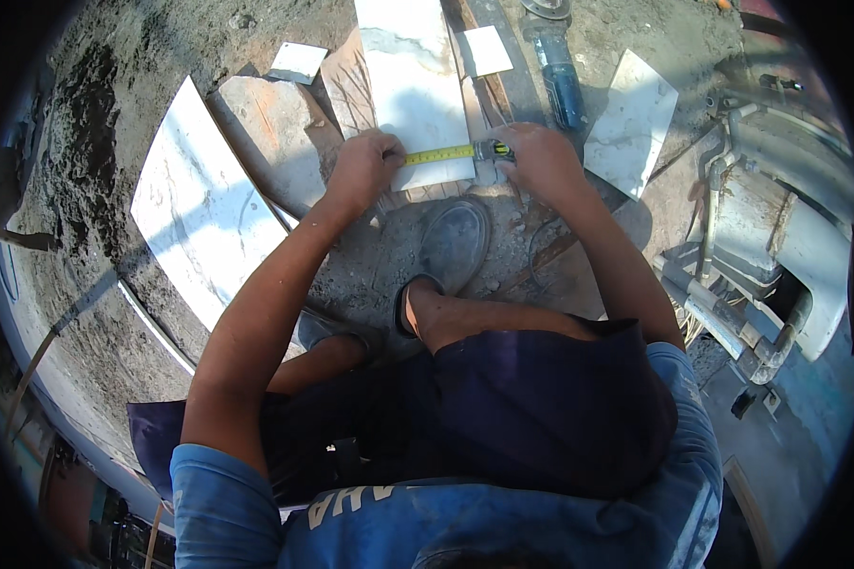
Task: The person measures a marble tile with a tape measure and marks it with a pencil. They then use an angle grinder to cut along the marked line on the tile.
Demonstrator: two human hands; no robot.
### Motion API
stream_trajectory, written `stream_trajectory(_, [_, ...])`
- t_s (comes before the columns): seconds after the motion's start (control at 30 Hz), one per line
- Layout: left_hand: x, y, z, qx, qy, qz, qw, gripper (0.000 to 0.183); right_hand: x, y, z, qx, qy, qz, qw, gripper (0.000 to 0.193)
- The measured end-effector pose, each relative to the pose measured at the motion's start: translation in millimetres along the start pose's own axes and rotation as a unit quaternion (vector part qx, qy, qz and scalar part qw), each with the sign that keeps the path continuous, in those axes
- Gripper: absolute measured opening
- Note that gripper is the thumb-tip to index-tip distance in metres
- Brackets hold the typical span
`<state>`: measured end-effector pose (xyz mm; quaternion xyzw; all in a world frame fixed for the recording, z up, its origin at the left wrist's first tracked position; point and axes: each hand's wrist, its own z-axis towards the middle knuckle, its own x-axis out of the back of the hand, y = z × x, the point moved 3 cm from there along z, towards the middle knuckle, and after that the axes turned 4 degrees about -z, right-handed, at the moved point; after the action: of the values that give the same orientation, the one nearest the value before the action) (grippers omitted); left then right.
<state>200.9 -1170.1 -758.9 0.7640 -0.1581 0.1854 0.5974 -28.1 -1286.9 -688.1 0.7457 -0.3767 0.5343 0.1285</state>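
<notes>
A long white marbled tile (pixel 413 81) lies on boards in front of me. Across its near end stretches the yellow blade of a tape measure (pixel 441 154). At the tile's left edge, my left hand (pixel 365 166) pinches the free end of the blade. My right hand (pixel 538 159) grips the tape case just past the right edge, its fingers partly hidden behind the case. Beyond that hand lies a blue angle grinder (pixel 560 81) on the ground.
A large cut tile (pixel 209 209) lies at left, another tile piece (pixel 633 123) at right. Two small offcuts, one left (pixel 297 63) and one right (pixel 486 51), flank the long tile. Pipes (pixel 712 218) and a white basin-like piece (pixel 807 256) stand far right.
</notes>
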Motion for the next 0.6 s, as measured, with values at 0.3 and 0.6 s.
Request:
stream_trajectory(0.3, [-31, 23, 21, -0.066, -0.003, 0.07, 0.995, 0.015, 22, -14, 0, -0.026, -0.015, 0.008, 1.0, 0.048])
stream_trajectory(0.6, [-37, 24, 28, -0.06, -0.022, 0.08, 0.995, 0.013, 33, -38, -30, 0.007, 0.292, 0.263, 0.919, 0.035])
